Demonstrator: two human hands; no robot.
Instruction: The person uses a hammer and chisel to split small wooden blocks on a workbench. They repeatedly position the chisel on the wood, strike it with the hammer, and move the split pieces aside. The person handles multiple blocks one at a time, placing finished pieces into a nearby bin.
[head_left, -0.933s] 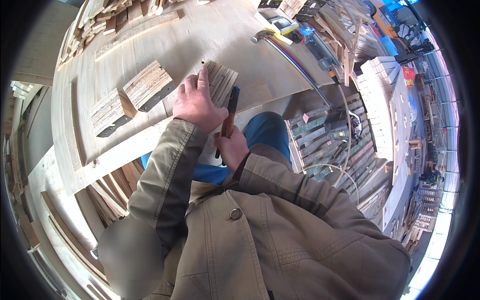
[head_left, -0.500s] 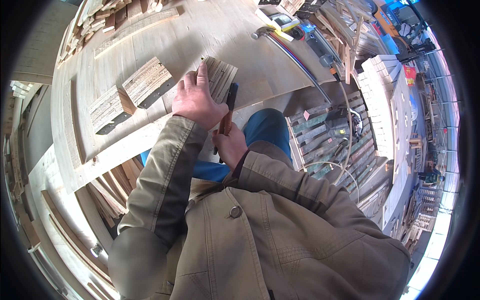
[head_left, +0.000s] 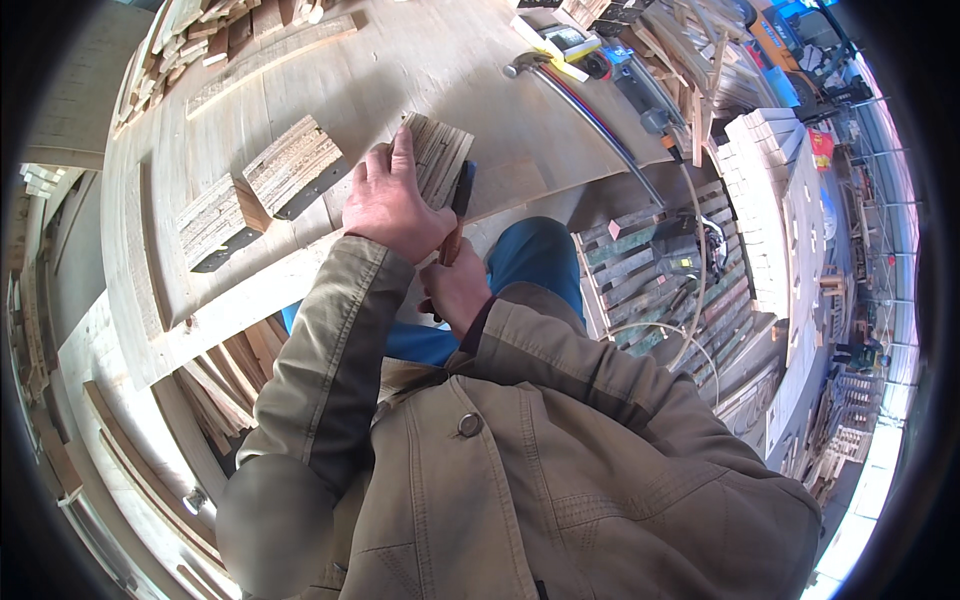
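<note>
A block of layered wood strips (head_left: 441,155) sits on the bench near its front edge. My left hand (head_left: 394,208) grips the block's near left side, its index finger stretched along the top and its thumb by the near end. Just right of and below it, my right hand (head_left: 456,290) is closed around a tool with a reddish-brown handle and dark head (head_left: 464,188). The head stands against the block's right side; its exact kind I cannot make out. To the left lie two similar layered blocks (head_left: 293,165), set end to end.
The plywood bench (head_left: 380,70) carries a loose strip (head_left: 270,65), a pile of wood offcuts (head_left: 190,45) and a hammer (head_left: 565,85). Right of my knee are a slatted pallet (head_left: 640,265), a hose (head_left: 695,250) and stacked pale timber (head_left: 755,200).
My right hand has shifted slightly left and up, turning the tool so less of its handle shows. The left hand and the blocks have hardly moved.
</note>
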